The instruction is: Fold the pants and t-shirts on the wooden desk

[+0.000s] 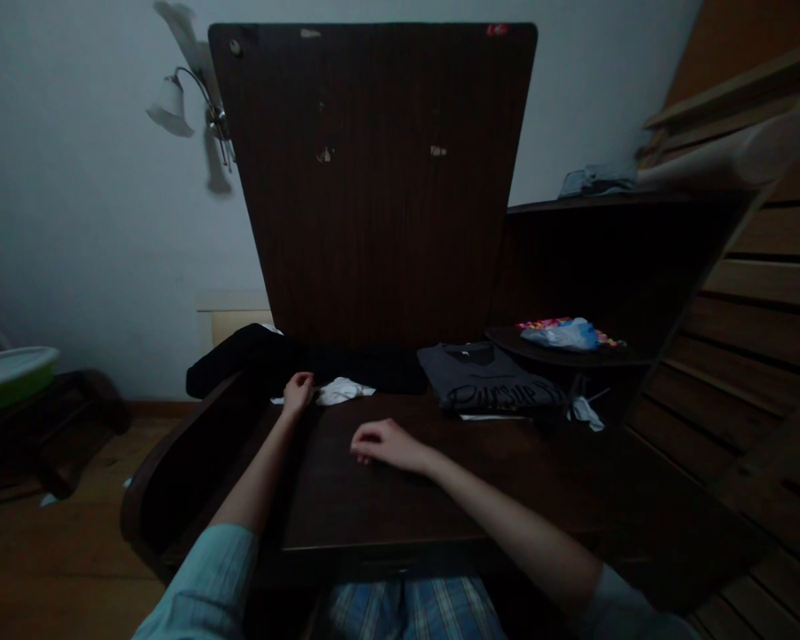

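My left hand (299, 393) is at the back left of the dark wooden desk (373, 507), its fingers curled in at a crumpled white cloth (343, 391). Bits of the cloth show on both sides of that hand, so its fingers seem closed on it. Over the middle of the desktop is my right hand (388, 444), thumb and fingers bent together, with nothing visible in them. Black folded clothing (366, 366) lies along the back, behind the cloth. To the right rests a folded dark grey T-shirt (490, 378) with black lettering.
A tall dark panel (380, 196) rises behind the desk. Corner shelves (640, 356) at right hold a plastic bag (564, 334). Wooden slats (760, 338) stand far right. A wall lamp (173, 105) hangs upper left; a green tub (13, 380) sits on a stool.
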`<state>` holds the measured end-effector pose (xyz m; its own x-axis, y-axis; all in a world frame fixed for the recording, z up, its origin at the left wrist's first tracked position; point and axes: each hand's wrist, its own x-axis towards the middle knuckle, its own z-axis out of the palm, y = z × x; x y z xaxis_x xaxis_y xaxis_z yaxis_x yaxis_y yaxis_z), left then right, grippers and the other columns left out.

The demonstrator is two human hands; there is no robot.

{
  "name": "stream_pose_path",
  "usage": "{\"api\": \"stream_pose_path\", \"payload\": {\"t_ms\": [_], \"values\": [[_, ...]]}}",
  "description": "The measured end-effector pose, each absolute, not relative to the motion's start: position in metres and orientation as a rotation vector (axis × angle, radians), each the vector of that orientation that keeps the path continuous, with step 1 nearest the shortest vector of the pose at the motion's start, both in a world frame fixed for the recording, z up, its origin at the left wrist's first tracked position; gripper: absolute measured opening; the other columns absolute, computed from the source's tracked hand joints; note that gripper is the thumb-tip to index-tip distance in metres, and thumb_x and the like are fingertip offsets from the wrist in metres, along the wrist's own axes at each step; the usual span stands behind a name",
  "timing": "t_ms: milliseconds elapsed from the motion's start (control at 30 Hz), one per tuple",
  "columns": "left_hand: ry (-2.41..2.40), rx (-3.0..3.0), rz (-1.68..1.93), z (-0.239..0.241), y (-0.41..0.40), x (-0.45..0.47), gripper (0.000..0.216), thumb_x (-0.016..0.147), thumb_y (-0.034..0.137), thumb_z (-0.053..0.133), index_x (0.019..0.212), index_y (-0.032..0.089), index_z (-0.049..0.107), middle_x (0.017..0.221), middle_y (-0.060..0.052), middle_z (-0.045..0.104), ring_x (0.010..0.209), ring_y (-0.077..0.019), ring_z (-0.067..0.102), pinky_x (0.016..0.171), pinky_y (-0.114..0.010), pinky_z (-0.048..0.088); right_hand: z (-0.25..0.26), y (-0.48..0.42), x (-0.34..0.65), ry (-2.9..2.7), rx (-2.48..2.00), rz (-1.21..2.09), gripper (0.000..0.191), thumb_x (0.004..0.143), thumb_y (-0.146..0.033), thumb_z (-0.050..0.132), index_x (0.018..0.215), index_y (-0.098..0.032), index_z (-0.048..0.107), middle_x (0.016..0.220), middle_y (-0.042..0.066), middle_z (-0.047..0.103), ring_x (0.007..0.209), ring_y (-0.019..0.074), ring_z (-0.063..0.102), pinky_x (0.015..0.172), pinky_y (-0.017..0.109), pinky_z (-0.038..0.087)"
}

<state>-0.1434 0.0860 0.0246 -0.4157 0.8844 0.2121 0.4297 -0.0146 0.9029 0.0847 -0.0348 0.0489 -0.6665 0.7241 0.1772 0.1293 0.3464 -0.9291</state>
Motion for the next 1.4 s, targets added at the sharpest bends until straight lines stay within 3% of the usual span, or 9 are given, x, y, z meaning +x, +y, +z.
{"api": "stream_pose_path", "payload": {"t_ms": [100,267,433,567,667,767,933,1200,1400], "values": [[1.826,1.609,1.343,0.006,0.072,-0.13,0.019,0.073,0.021,0.053,0.089,0.013,0.059,0.09,-0.007,0.064,0.088,-0.0182,0.059,0.078,-0.028,0.045,0.023,0.015,0.1,-1.534,-1.014,1.29,0.017,0.067,-0.029,0.059,0.058,-0.014,0.057,0.045,-0.004,0.052,0.041,0.0072,0.046,0.043,0.018,0.035],[1.857,1.981,1.08,-0.006,0.068,-0.106,0.044,0.07,0.023,0.059,0.112,0.016,0.051,0.125,-0.01,0.049,0.115,-0.0212,0.044,0.096,-0.033,0.033,-0.004,0.048,0.113,-1.342,-1.058,1.233,0.024,0.07,-0.037,0.05,0.062,-0.016,0.056,0.044,-0.003,0.051,0.037,0.0062,0.043,0.038,0.017,0.03],[1.946,2.171,0.834,-0.008,0.065,-0.1,0.029,0.076,0.019,0.049,0.103,0.02,0.058,0.12,-0.007,0.054,0.114,-0.0223,0.045,0.097,-0.038,0.031,-0.018,0.053,0.115,-1.351,-1.075,1.153,0.021,0.068,-0.035,0.05,0.07,-0.015,0.058,0.055,0.0,0.056,0.045,0.0085,0.049,0.042,0.019,0.037],[1.955,2.256,0.835,-0.004,0.055,-0.099,0.03,0.076,0.017,0.046,0.104,0.02,0.058,0.121,-0.007,0.052,0.114,-0.0219,0.043,0.097,-0.037,0.031,-0.021,0.061,0.115,-1.38,-1.153,1.018,0.021,0.07,-0.027,0.048,0.084,-0.018,0.06,0.089,0.006,0.061,0.057,0.0104,0.056,0.053,0.025,0.046],[1.937,2.32,0.919,0.001,0.047,-0.096,0.032,0.077,0.015,0.043,0.106,0.018,0.057,0.117,-0.008,0.054,0.112,-0.0219,0.044,0.097,-0.036,0.032,-0.017,0.063,0.111,-1.549,-1.323,0.775,0.024,0.07,-0.016,0.047,0.088,-0.019,0.062,0.124,0.009,0.045,0.072,0.0114,0.059,0.074,0.03,0.047],[1.887,2.35,0.936,0.002,0.044,-0.094,0.029,0.078,0.016,0.04,0.098,0.016,0.06,0.102,-0.008,0.061,0.102,-0.0212,0.051,0.092,-0.033,0.037,-0.01,0.061,0.103,-1.805,-1.593,0.434,0.026,0.074,-0.015,0.046,0.093,-0.018,0.064,0.133,0.01,0.036,0.089,0.0167,0.059,0.086,0.03,0.041],[1.818,2.349,0.872,-0.003,0.046,-0.095,0.027,0.077,0.018,0.041,0.093,0.014,0.062,0.097,-0.01,0.062,0.098,-0.0228,0.053,0.09,-0.033,0.039,-0.004,0.058,0.091,-1.938,-1.777,0.21,0.031,0.078,-0.019,0.043,0.103,-0.009,0.059,0.123,0.016,0.048,0.103,0.0261,0.052,0.085,0.034,0.042],[1.791,2.306,0.843,-0.01,0.053,-0.097,0.028,0.073,0.019,0.046,0.097,0.014,0.061,0.108,-0.01,0.059,0.106,-0.0224,0.05,0.095,-0.034,0.036,-0.015,0.069,0.101,-1.624,-1.479,0.219,0.034,0.074,-0.016,0.046,0.106,-0.01,0.054,0.12,0.015,0.049,0.108,0.022,0.049,0.091,0.031,0.039],[1.83,2.226,0.944,-0.006,0.051,-0.099,0.032,0.077,0.016,0.039,0.102,0.013,0.058,0.108,-0.009,0.059,0.105,-0.0193,0.05,0.094,-0.031,0.035,-0.022,0.073,0.103,-1.498,-1.443,0.327,0.036,0.065,-0.012,0.051,0.101,-0.01,0.053,0.088,0.011,0.061,0.078,0.0198,0.06,0.074,0.032,0.047]]}}
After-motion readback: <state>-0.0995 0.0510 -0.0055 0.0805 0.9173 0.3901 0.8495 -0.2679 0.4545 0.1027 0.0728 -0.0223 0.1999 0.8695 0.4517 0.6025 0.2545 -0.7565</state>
